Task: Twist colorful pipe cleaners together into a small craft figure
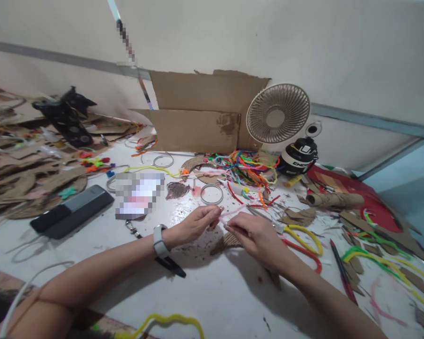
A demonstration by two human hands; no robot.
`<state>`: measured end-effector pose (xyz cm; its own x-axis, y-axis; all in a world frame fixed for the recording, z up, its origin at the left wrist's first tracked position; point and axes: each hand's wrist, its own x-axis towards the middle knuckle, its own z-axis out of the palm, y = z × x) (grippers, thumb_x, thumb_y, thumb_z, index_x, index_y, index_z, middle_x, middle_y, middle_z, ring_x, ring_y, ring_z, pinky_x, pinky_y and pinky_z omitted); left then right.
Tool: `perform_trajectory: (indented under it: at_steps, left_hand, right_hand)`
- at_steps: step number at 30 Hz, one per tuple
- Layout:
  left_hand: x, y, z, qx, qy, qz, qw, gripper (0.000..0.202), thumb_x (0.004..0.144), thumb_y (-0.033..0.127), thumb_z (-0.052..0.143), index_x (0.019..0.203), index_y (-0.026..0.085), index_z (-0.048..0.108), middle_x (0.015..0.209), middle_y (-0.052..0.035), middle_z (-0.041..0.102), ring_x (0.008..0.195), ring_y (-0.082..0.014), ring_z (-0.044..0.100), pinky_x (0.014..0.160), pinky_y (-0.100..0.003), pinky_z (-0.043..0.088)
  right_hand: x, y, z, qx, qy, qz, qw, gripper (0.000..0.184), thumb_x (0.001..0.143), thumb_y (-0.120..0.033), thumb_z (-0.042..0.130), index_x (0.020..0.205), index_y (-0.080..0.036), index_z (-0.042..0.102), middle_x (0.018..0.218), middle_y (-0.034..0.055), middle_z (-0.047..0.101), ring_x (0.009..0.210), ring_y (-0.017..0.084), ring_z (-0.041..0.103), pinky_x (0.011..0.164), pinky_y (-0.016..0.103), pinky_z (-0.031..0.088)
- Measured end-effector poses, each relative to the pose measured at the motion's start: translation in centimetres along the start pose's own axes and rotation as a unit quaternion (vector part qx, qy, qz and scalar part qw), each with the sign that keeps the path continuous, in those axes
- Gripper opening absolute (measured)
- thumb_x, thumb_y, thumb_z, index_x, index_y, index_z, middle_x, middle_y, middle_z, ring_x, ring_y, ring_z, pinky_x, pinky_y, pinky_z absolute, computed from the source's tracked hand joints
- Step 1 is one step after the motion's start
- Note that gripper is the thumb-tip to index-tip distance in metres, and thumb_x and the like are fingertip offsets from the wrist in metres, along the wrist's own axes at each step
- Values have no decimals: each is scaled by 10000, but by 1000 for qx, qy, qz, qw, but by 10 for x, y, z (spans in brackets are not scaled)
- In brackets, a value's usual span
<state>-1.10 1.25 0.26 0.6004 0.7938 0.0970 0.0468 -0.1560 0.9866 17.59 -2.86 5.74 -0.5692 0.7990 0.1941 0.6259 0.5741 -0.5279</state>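
Note:
A fuzzy pink pipe cleaner runs between my two hands above the white table. My left hand, with a grey-banded watch on its wrist, pinches one end between thumb and fingers. On the other side, the fingers of my right hand are closed on the same pipe cleaner. Below them lies a curved piece of corrugated cardboard, partly covered by my right hand. Scissors with yellow and red handles rest beside my right hand, their blades partly hidden. A metal ring lies just beyond my hands.
A tangled heap of coloured pipe cleaners lies before a fan and a black bottle. Left are a phone and cardboard scraps. A pen and more scraps lie right. A cardboard box stands behind.

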Motion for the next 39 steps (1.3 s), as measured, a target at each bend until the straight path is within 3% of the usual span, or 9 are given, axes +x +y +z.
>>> perform_trajectory:
  at_steps: [5, 8, 12, 15, 22, 28, 30, 34, 39]
  left_hand:
    - [0, -6, 4, -65, 31, 6, 997, 434, 868, 500, 341, 631, 146, 430, 579, 32, 400, 545, -86, 351, 547, -217, 303]
    - [-2, -5, 6, -132, 18, -6, 991, 423, 860, 501, 365, 633, 148, 414, 570, 40, 374, 525, -79, 322, 523, -214, 281]
    - [-5, 3, 2, -140, -56, -2, 989, 456, 842, 526, 387, 584, 150, 382, 554, 42, 345, 515, -74, 297, 511, -215, 260]
    - [-6, 11, -5, -78, -143, 3, 987, 456, 853, 518, 369, 591, 146, 409, 553, 36, 343, 512, -78, 286, 496, -220, 243]
    - [-1, 18, -13, 97, -253, 72, 960, 460, 885, 451, 340, 538, 154, 400, 518, 15, 389, 528, -94, 359, 567, -226, 333]
    - [1, 15, -10, 209, -283, 115, 929, 402, 904, 382, 342, 633, 149, 527, 568, -8, 547, 576, -99, 468, 737, -239, 365]
    - [2, 13, -9, 225, -249, 116, 935, 419, 913, 374, 325, 632, 146, 537, 579, -6, 567, 581, -95, 484, 768, -239, 359]
    - [2, 12, -10, 225, -113, 118, 960, 469, 943, 333, 193, 686, 138, 534, 641, -22, 564, 636, -106, 503, 712, -220, 379]
    - [1, 13, -7, 326, -63, 155, 930, 350, 909, 386, 315, 755, 148, 522, 708, -25, 544, 726, -139, 488, 773, -263, 377]
  right_hand:
    - [1, -5, 10, 135, 23, 45, 990, 157, 865, -265, 486, 825, -181, 612, 783, 30, 615, 714, 133, 535, 648, 228, 392]
    - [4, -3, 15, 300, -31, 125, 945, 218, 840, -354, 515, 773, -163, 594, 643, -6, 548, 584, 104, 487, 549, 212, 373]
    - [8, 7, 15, 462, -133, 192, 856, 298, 737, -423, 628, 689, -133, 576, 574, -28, 502, 510, 74, 437, 497, 196, 348]
    - [10, 15, 14, 471, -142, 229, 840, 320, 654, -418, 703, 659, -122, 584, 569, -26, 513, 501, 66, 428, 466, 185, 317]
    - [11, 19, 3, 374, -117, 247, 886, 240, 627, -337, 717, 632, -114, 628, 534, -33, 533, 486, 60, 419, 457, 179, 299]
    - [8, 17, 1, 222, -96, 177, 954, 181, 721, -299, 622, 693, -130, 680, 607, 5, 621, 556, 103, 504, 507, 195, 352]
    - [8, 19, 0, 172, -64, 161, 970, 176, 736, -291, 607, 690, -138, 681, 612, 7, 629, 572, 113, 519, 521, 200, 359]
    - [8, 25, -6, 89, 7, 144, 986, 176, 757, -288, 592, 684, -150, 672, 629, 7, 631, 604, 123, 534, 547, 209, 361]
    - [8, 26, -10, 32, 27, 128, 991, 145, 767, -265, 589, 698, -168, 673, 658, 4, 644, 623, 122, 545, 572, 213, 353]
